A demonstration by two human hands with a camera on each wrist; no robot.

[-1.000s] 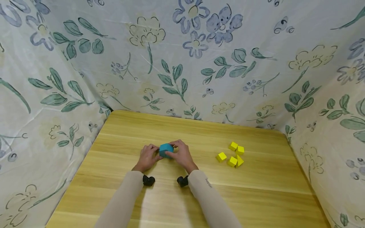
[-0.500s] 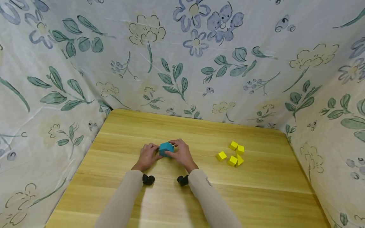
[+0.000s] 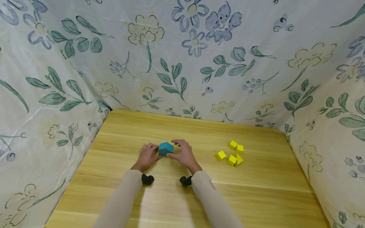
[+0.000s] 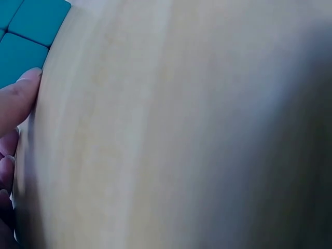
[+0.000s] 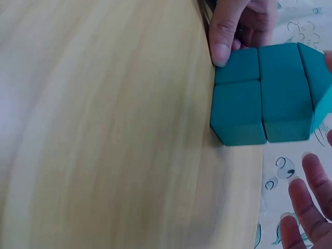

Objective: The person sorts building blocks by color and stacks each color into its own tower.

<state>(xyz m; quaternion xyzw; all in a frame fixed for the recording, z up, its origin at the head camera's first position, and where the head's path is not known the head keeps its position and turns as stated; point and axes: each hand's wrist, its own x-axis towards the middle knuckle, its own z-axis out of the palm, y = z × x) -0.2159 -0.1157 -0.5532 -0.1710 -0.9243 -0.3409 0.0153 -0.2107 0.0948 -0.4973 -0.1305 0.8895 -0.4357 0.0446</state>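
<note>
A small stack of blue-green blocks stands on the wooden table, with wedge-shaped pieces on top. Seams between its pieces show in the right wrist view on the stack. My left hand holds the stack's left side, thumb at a lower front corner and fingers behind. In the left wrist view, the left thumb touches a lower block. At the right side, my right hand has its fingers spread away from the stack. Its thumb is close to the front face; contact is unclear.
Several yellow blocks, mostly cubes with one triangular piece, lie to the right on the wooden table. Flowered cloth hangs behind and at both sides. A black wrist-worn device sits by each cuff.
My right hand's fingers have opened and drawn back to the right from the blue-green stack. The left hand stays on it, and the yellow blocks lie as before.
</note>
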